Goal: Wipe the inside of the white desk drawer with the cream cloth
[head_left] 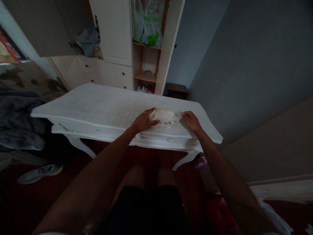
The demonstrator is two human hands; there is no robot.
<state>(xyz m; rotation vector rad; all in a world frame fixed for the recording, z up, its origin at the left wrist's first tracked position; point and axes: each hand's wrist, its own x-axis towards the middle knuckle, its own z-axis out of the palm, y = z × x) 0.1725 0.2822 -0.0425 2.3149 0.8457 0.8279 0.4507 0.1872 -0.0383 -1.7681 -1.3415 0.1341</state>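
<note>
A crumpled white bag point(164, 116) with reddish print at its left end lies on the white desk point(97, 101), near the front edge. My left hand point(144, 120) holds the printed end, thumb on the near side and fingers on the far side. At the bag's right, twisted-looking end, my right hand point(190, 120) has its fingers closed in a pinch on the gathered part. What the bag contains, if anything, is hidden. Faint dark smudges mark the desktop to the left of my left hand.
Behind the desk stands a white wardrobe point(114, 32) with an open door point(168, 49) and plastic bags point(151, 27) on a shelf. Grey clothing point(19, 120) is heaped at left. A shoe point(40, 173) lies on the red floor. A grey wall point(256, 81) rises at right.
</note>
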